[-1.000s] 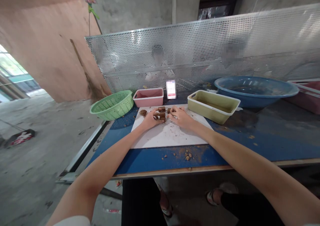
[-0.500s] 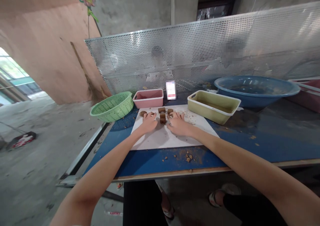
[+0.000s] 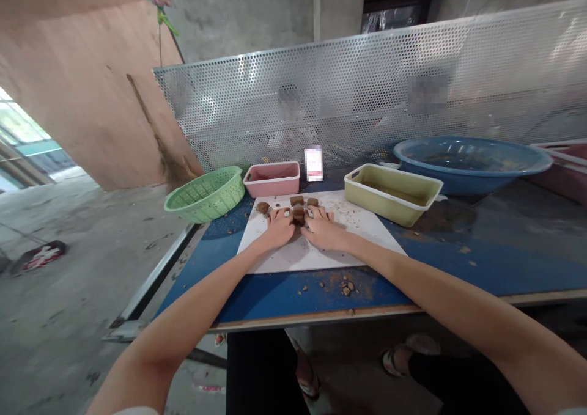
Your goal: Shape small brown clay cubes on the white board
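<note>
In the head view, a brown, clay-like block (image 3: pixel 298 214) stands on a white board (image 3: pixel 279 263). My left hand (image 3: pixel 279 227) presses its left side, fingers bent and thumb against the block. On the opposite side, my right hand (image 3: pixel 323 228) grips it too, with curled fingers, so the block is held between both hands. Its lower part is partly hidden by my thumbs. Just behind are two more brown blocks, one in the middle (image 3: pixel 296 200) and one to the right (image 3: pixel 312 201). A rough brown lump (image 3: pixel 263 208) lies left of my left hand.
A green basket (image 3: pixel 181 209) and a pink bin (image 3: pixel 275 187) stand back left. At the right are a yellow-green bin (image 3: pixel 380 203) holding murky liquid and a blue basin (image 3: pixel 468 179). Crumbs (image 3: pixel 348 286) lie near the table's front edge. A perforated metal panel (image 3: pixel 348 97) rises behind.
Both hands have moved inward and closed against the middle block from its two sides. My left hand has shifted right, away from the rough lump, which now shows more fully.
</note>
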Tool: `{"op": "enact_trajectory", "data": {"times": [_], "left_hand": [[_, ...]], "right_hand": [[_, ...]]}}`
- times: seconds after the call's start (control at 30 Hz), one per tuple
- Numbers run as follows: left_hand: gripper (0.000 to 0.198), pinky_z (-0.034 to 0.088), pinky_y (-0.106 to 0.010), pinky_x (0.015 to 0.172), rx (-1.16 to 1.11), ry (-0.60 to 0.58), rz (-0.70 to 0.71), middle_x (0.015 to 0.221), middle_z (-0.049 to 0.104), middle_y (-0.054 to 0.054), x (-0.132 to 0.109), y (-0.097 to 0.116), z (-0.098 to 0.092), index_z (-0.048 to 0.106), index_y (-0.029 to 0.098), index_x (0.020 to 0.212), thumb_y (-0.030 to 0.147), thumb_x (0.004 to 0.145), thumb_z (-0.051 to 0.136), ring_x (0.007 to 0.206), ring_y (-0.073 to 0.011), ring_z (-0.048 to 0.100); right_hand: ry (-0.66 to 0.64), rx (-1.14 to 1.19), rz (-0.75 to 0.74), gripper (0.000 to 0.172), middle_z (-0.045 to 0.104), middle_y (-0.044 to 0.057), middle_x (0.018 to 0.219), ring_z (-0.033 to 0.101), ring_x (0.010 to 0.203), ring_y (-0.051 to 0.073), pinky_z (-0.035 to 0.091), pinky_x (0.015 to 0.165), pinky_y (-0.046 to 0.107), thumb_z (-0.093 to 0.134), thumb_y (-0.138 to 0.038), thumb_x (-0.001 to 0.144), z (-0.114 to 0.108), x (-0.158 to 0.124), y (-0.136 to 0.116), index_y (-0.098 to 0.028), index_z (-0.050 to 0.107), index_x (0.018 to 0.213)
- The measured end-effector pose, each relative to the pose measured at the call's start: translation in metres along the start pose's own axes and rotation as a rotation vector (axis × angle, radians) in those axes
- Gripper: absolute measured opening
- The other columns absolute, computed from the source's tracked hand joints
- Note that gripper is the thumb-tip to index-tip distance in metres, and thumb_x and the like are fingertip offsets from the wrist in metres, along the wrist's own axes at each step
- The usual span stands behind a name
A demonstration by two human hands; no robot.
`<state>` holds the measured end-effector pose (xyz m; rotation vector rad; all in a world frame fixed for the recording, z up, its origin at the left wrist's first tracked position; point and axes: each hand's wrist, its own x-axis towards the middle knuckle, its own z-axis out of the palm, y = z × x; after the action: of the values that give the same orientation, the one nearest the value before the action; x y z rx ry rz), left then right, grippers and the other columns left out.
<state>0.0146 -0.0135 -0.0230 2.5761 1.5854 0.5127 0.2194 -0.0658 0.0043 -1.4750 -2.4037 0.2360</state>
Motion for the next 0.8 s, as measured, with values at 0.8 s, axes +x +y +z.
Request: {"op": "enact_trajectory", "data": {"times": [0.8], "left_hand": [[0.041, 0.037, -0.062, 0.112, 0.099, -0.022, -0.095, 0.148, 0.059, -0.021, -0.007, 0.024, -0.006, 0.069, 0.017, 0.133, 0.025, 0.100, 0.047, 0.139, -0.0429, 0.045]], "right_hand": [[0.024, -0.015, -0.028, 0.043, 0.041, 0.023, 0.167, 0.033, 0.152, 0.044, 0.030, 0.118, 0.066, 0.045, -0.039, 0.106, -0.008, 0.001, 0.003, -0.017, 0.068, 0.135]]}}
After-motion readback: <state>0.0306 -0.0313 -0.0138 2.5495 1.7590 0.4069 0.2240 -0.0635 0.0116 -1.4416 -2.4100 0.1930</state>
